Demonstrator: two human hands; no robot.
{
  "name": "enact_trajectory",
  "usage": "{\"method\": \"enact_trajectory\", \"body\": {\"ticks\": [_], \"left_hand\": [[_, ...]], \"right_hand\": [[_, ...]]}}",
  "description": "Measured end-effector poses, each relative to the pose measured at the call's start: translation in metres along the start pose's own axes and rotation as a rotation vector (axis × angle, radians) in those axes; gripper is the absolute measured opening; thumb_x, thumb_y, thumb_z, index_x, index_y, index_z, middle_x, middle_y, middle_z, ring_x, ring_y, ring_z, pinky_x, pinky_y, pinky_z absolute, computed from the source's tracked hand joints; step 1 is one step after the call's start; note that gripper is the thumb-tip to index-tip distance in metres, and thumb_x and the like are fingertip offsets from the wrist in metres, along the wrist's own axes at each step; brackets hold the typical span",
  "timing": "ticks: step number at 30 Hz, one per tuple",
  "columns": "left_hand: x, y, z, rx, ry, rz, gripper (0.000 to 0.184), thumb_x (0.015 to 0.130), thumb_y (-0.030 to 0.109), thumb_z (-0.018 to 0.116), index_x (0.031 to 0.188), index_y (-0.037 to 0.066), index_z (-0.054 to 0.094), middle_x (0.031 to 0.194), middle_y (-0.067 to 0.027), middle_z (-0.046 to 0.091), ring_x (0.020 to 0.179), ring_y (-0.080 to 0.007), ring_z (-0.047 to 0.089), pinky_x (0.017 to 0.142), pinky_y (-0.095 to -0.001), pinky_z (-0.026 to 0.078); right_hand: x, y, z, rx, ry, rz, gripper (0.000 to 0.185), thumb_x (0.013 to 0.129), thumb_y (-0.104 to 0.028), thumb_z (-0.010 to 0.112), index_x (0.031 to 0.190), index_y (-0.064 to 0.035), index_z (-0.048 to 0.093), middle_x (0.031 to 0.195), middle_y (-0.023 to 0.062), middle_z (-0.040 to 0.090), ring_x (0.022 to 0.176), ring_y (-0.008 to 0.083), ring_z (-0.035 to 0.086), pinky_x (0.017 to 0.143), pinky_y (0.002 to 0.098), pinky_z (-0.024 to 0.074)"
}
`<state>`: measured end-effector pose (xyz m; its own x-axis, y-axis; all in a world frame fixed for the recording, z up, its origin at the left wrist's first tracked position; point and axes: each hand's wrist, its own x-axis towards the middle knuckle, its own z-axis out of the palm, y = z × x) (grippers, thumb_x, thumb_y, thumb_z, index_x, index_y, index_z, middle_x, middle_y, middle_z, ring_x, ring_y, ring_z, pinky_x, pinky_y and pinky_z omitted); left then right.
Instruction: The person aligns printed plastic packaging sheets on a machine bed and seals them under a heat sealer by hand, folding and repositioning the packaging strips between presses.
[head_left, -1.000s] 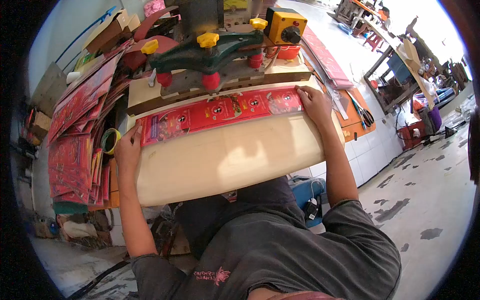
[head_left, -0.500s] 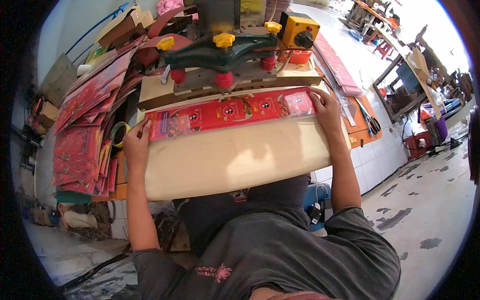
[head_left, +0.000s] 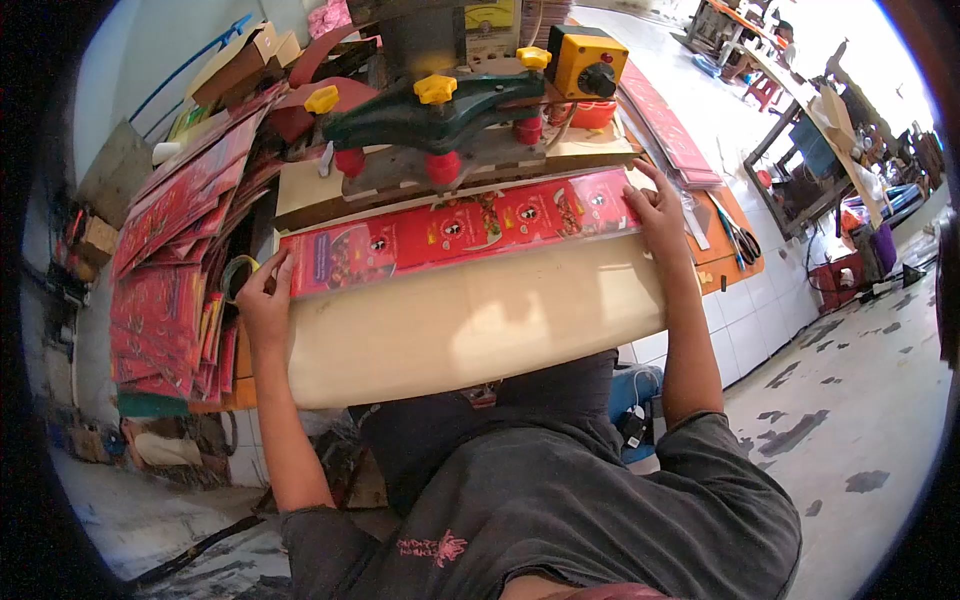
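Observation:
A long red printed plastic strip [head_left: 470, 228], with food pictures and round logos, lies across a cream padded board [head_left: 470, 320]. My left hand [head_left: 265, 305] is closed at the strip's left end, thumb and finger pinching its edge. At the other end my right hand [head_left: 660, 220] has its thumb against the strip's edge, the index finger reaching toward the far corner. Just beyond the strip stands a press with a dark green bracket [head_left: 430, 118], yellow knobs [head_left: 435, 89] and red feet [head_left: 442, 167].
Piles of similar red printed sheets [head_left: 155, 315] lean at the left, beside a tape roll [head_left: 238, 278]. A yellow control box [head_left: 588, 63] sits at the back. Scissors [head_left: 742, 245] and another red stack [head_left: 672, 135] lie on the right side of the orange table [head_left: 728, 268].
The strip's left end has shifted slightly left and toward me, with my left hand moving outward. My right index finger has lifted away from the thumb and stretched farther out.

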<state>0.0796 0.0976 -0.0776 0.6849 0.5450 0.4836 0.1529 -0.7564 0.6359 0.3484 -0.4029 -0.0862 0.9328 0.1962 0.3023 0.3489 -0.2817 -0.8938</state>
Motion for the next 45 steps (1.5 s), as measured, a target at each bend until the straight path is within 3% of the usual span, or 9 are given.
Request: {"method": "enact_trajectory", "body": {"ticks": [5,7,12,14,21,23,28,33,45], "left_hand": [[-0.015,0.006,-0.008,-0.069,0.090,-0.024,0.029,0.099,0.022,0.071,0.117,-0.001,0.075,0.101,-0.0134,0.076,0.085,-0.0163,0.069,0.075,-0.0300,0.054],[-0.036,0.026,-0.027,-0.010,0.051,-0.017,0.030,0.100,0.019,0.069,0.123,0.000,0.072,0.112,-0.0146,0.076,0.097,-0.0184,0.072,0.083,-0.0318,0.056],[-0.091,0.028,-0.059,0.187,0.313,0.307,0.040,0.101,0.014,0.068,0.139,0.003,0.062,0.107,-0.0130,0.076,0.086,-0.0154,0.069,0.078,-0.0317,0.055],[-0.127,0.023,-0.083,0.248,0.139,-0.187,0.047,0.101,0.018,0.068,0.145,0.002,0.057,0.100,-0.0087,0.074,0.077,-0.0132,0.062,0.074,-0.0299,0.051],[-0.162,0.003,-0.120,0.303,0.235,-0.601,0.039,0.104,0.030,0.064,0.130,0.001,0.069,0.097,-0.0127,0.072,0.075,-0.0133,0.061,0.072,-0.0296,0.051],[-0.160,-0.012,-0.122,0.549,0.422,-0.169,0.041,0.104,0.034,0.062,0.122,-0.001,0.072,0.103,-0.0145,0.072,0.088,-0.0162,0.067,0.081,-0.0314,0.053],[-0.127,0.079,-0.060,-0.017,0.224,-0.209,0.036,0.105,0.028,0.061,0.121,-0.003,0.071,0.107,-0.0143,0.072,0.101,-0.0216,0.068,0.090,-0.0368,0.053],[-0.111,0.176,-0.007,-0.276,-0.277,0.180,0.034,0.095,0.021,0.065,0.118,-0.002,0.072,0.099,-0.0150,0.071,0.092,-0.0252,0.069,0.080,-0.0362,0.052],[-0.088,0.230,0.011,-0.244,-0.355,0.358,0.017,0.085,-0.001,0.065,0.100,-0.003,0.071,0.090,-0.0138,0.069,0.084,-0.0272,0.067,0.079,-0.0374,0.053]], "right_hand": [[-0.007,0.010,-0.013,0.259,-0.054,0.079,0.066,0.100,-0.013,0.070,0.155,0.0019,0.036,0.083,0.0021,0.069,0.080,0.0049,0.064,0.074,0.0184,0.0478],[-0.027,-0.015,-0.011,0.385,0.028,0.094,0.065,0.098,-0.023,0.072,0.150,0.0050,0.043,0.082,0.0025,0.068,0.071,0.0053,0.058,0.063,0.0194,0.0420],[-0.073,-0.026,-0.031,0.478,-0.272,0.330,0.043,0.102,-0.027,0.066,0.131,0.0053,0.061,0.104,0.0078,0.074,0.089,0.0090,0.068,0.077,0.0232,0.0531],[-0.092,-0.042,-0.023,0.591,-0.333,0.320,0.039,0.102,-0.027,0.065,0.123,0.0061,0.066,0.110,0.0091,0.073,0.094,0.0105,0.069,0.085,0.0274,0.0556],[-0.122,-0.078,-0.013,0.681,-0.372,0.265,0.035,0.101,-0.024,0.066,0.120,0.0060,0.068,0.106,0.0091,0.074,0.094,0.0110,0.068,0.083,0.0265,0.0545],[-0.124,-0.084,-0.011,0.562,-0.457,0.184,0.032,0.100,-0.022,0.067,0.115,0.0069,0.070,0.102,0.0082,0.074,0.092,0.0105,0.067,0.081,0.0260,0.0531],[-0.125,-0.121,0.006,0.287,-0.654,0.104,0.027,0.100,-0.024,0.069,0.103,0.0028,0.074,0.086,0.0056,0.073,0.082,0.0095,0.065,0.074,0.0295,0.0507],[-0.130,-0.151,0.031,0.288,-0.737,-0.048,0.032,0.102,-0.029,0.066,0.107,0.0019,0.071,0.082,0.0140,0.071,0.074,0.0183,0.067,0.068,0.0344,0.0508],[-0.133,-0.151,0.051,0.313,-0.746,-0.256,0.028,0.102,-0.025,0.066,0.102,0.0018,0.070,0.071,0.0152,0.066,0.059,0.0232,0.061,0.058,0.0339,0.0469]]}}
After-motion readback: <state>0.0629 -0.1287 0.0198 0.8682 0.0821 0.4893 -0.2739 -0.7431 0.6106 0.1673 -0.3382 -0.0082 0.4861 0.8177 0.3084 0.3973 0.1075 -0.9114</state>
